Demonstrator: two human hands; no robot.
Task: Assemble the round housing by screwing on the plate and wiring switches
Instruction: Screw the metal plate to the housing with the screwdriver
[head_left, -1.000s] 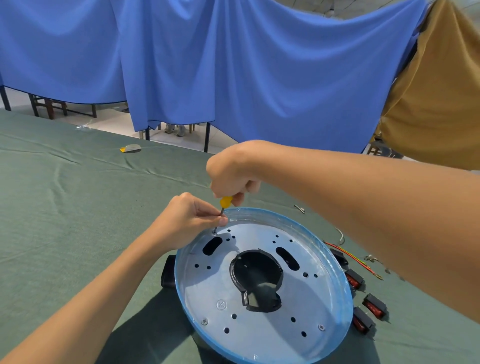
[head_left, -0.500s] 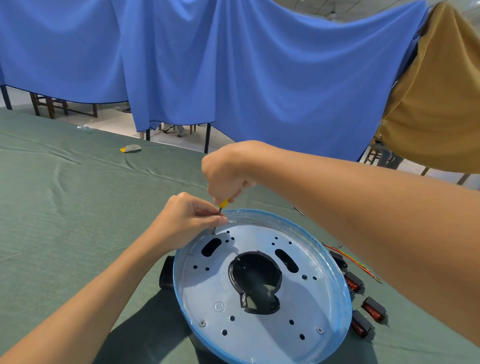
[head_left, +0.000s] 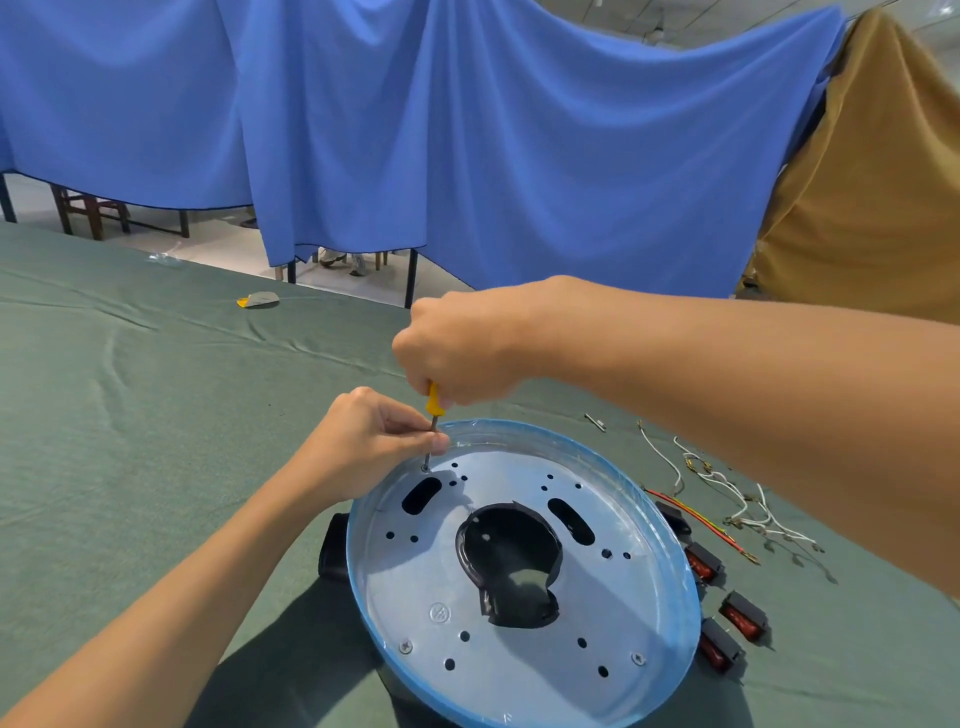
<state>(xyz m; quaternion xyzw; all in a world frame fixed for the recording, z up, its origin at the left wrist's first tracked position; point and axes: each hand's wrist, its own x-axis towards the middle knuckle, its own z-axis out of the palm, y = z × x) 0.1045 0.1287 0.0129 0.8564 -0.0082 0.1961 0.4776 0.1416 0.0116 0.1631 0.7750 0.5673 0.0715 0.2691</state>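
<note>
1. A green cloth (head_left: 130, 415) covered the table. Behind its far edge hung a blue drape (head_left: 467, 130) with a mustard-brown one (head_left: 872, 182) to the right. Wooden chair legs (head_left: 88, 208) showed under the drape at far left.
2. The round housing (head_left: 685, 597), blue-rimmed, sat near centre on the cloth and tilted toward the camera. The silver plate (head_left: 426, 571) lay inside it, around a dark central opening (head_left: 511, 561).
3. Two screws (head_left: 405, 647) sat in the plate's near edge, one left and one right. Many other holes stood open.
4. The right hand (head_left: 462, 348) was closed around the yellow handle of a screwdriver (head_left: 432, 399), gripping it from above. The forearm crossed in from the right and hid the cloth beyond it.
5. The left hand (head_left: 363, 447) pinched the screwdriver's metal shaft between its fingertips, just above the plate's far-left edge. The tip met a hole there; whether a screw sat under it could not be told.
6. A black part (head_left: 335, 545) stuck out from under the housing's left side.
7. Four black switches (head_left: 743, 616) with red faces lay on the cloth just right of the housing.
8. Farther right, white wires (head_left: 727, 488) lay tangled, with a red and yellow lead (head_left: 696, 519) nearer the rim.
9. A small metal piece (head_left: 596, 422) lay beyond the housing, and a yellow-and-grey object (head_left: 258, 300) lay near the far table edge.
</note>
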